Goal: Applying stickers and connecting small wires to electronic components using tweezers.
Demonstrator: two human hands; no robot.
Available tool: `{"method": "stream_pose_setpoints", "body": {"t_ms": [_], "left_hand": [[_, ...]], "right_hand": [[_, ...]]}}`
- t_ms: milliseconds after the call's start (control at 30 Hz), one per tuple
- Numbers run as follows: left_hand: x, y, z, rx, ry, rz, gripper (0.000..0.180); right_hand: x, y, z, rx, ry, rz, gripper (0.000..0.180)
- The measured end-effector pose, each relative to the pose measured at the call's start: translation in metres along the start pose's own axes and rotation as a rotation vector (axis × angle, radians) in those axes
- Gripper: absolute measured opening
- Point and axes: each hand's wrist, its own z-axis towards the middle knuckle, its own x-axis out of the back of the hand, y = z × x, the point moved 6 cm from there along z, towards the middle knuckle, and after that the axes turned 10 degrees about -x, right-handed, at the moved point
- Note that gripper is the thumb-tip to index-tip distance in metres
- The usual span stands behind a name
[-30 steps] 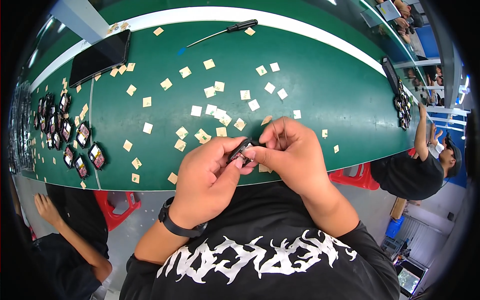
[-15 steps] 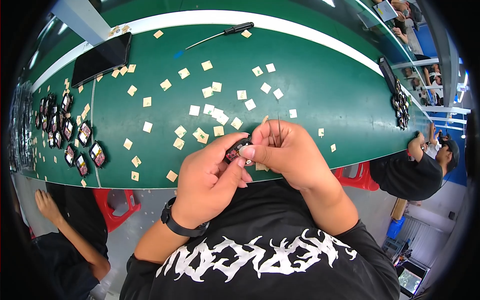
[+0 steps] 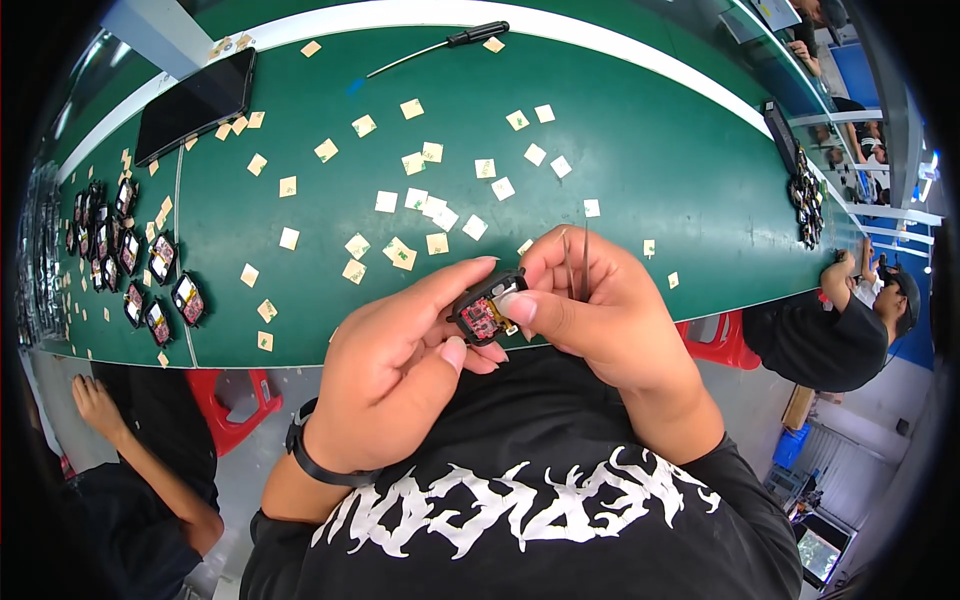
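My left hand (image 3: 400, 370) pinches a small black electronic module (image 3: 485, 308) with a red circuit board showing inside it, held over the near edge of the green table (image 3: 660, 170). My right hand (image 3: 590, 310) holds thin metal tweezers (image 3: 577, 262) that point up between its fingers, while its thumb presses on the right side of the module. Both hands meet just above my chest. A black band sits on my left wrist.
Several small tan adhesive squares (image 3: 420, 205) lie scattered over the table. A group of similar black modules (image 3: 150, 275) sits at the left. A dark tablet (image 3: 195, 105) and a black-handled screwdriver (image 3: 440, 45) lie at the far side. Other people sit at left and right.
The tweezers have swung upright in my right hand, and its thumb now presses on the module. Both hands stay close together at the table edge.
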Motion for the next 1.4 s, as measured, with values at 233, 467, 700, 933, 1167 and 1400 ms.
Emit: {"method": "stream_pose_setpoints", "body": {"t_ms": [233, 467, 700, 933, 1167, 1400], "left_hand": [[0.002, 0.008, -0.008, -0.108, -0.037, 0.203, 0.046], [0.043, 0.001, -0.025, -0.020, 0.361, 0.094, 0.031], [0.149, 0.047, -0.104, -0.312, 0.975, 0.587, 0.023], [0.298, 0.076, -0.167, -0.233, 1.373, 1.217, 0.026], [0.404, 0.063, -0.190, -0.078, 1.274, 1.418, 0.022], [0.397, 0.085, -0.189, -0.154, 1.248, 1.812, 0.033]], "right_hand": [[-0.010, 0.003, 0.001, 0.163, -0.061, 0.009, 0.012], [-0.017, 0.013, 0.006, 0.084, -0.001, -0.183, 0.013], [0.025, 0.021, -0.002, 0.069, 0.142, -0.159, 0.007], [0.061, 0.017, -0.024, 0.129, 0.219, -0.121, 0.007], [0.161, -0.006, -0.069, 0.272, 0.634, -0.232, 0.014], [0.355, -0.036, -0.174, 0.539, 1.773, -0.908, 0.023]]}}
